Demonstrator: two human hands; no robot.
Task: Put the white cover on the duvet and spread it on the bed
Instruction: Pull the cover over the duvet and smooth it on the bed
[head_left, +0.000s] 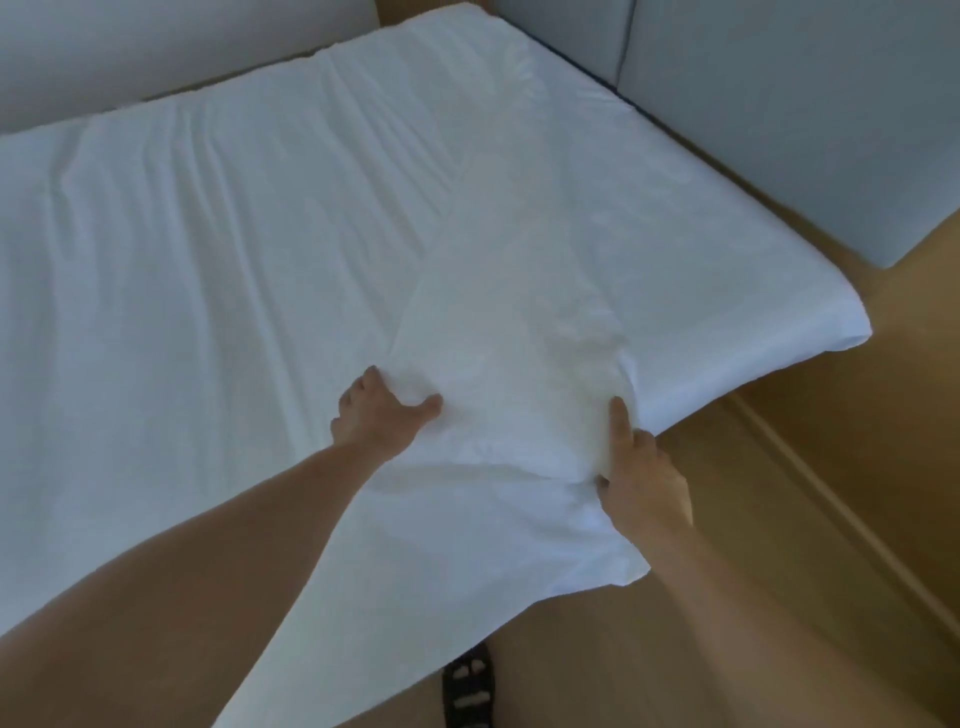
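A white covered duvet (509, 291) lies as a long rumpled strip across the bed (182, 249), running from the far corner down to the near edge. Its near end hangs over the bedside toward me. My left hand (382, 413) grips a bunch of the white fabric on the strip's left side, thumb and fingers curled into it. My right hand (641, 473) pinches the strip's right edge, with the index finger lying straight along the fold. White sheet and white cover blend, so the exact border of the duvet is hard to trace.
A pale grey upholstered headboard (779, 104) stands along the bed's right side. Tan wooden floor (831, 493) lies to the right and below. A foot in a black strapped sandal (467, 691) shows at the bottom. A pale wall (156, 47) runs behind the bed.
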